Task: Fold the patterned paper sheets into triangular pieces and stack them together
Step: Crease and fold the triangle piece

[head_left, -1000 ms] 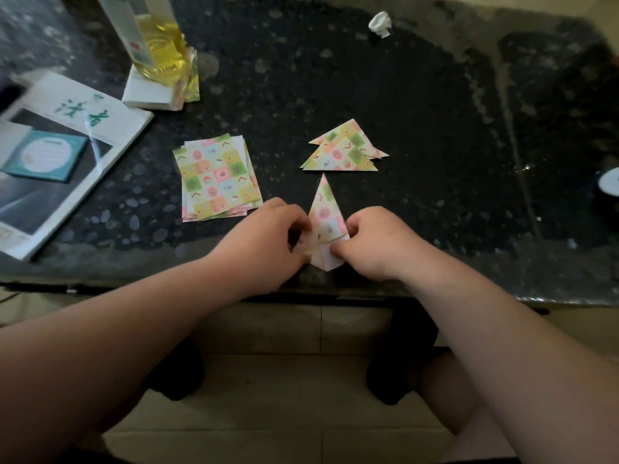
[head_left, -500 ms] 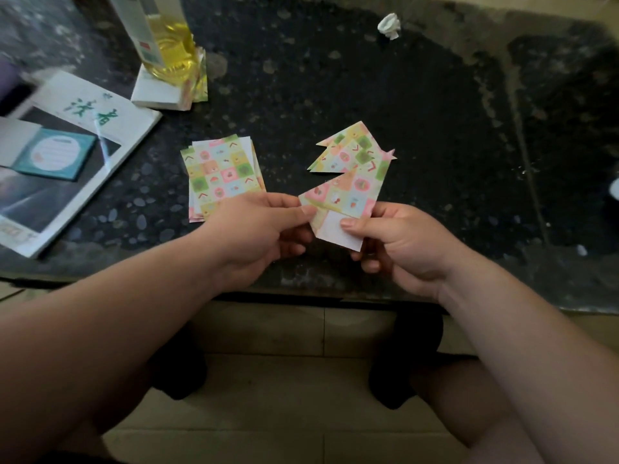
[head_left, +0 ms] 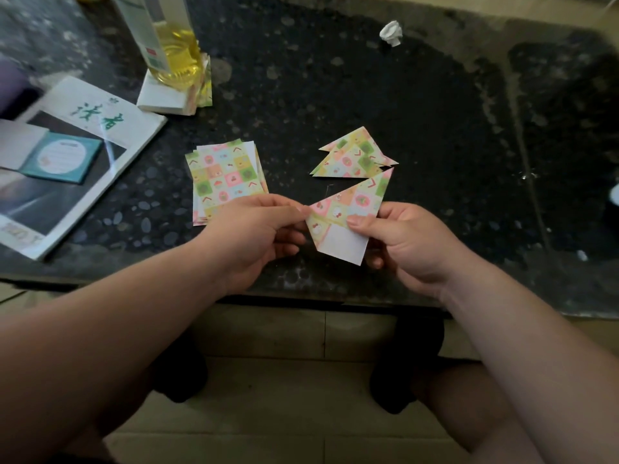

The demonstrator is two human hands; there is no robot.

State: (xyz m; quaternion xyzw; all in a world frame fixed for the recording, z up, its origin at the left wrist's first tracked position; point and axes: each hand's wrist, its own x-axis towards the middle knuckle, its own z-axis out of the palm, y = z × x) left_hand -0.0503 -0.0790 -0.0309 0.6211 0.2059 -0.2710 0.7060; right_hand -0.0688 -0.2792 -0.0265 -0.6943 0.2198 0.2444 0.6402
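While both hands held it above the near edge of the dark speckled counter (head_left: 335, 95), the half-folded paper piece (head_left: 348, 209) sat just right of the stack of flat patterned sheets (head_left: 224, 172). Its patterned triangle pointed up and away to the right, and a white flap showed below. The left hand (head_left: 258, 236) pinched the piece's left corner between thumb and fingers (head_left: 284, 202), covering the stack's near right corner as seen from the head camera. The right hand (head_left: 408, 242) gripped the piece's right side, with the thumb pressed on the front where pattern met white and the other fingers curled behind.

Right of the stack and slightly farther from the person, the pile of folded triangles (head_left: 351, 159) lay on the counter, just beyond the held piece's upper tip. Whether the tip and the pile touched could not be told. Left of the stack lay a magazine (head_left: 110, 128) with green characters, and a teal notepad (head_left: 63, 159) rested on it. Beyond the stack and a little to its left, a bottle of yellow liquid (head_left: 174, 51) stood on a white block (head_left: 164, 98). Far beyond the stack and to its right, a crumpled white scrap (head_left: 391, 33) lay alone on the counter.
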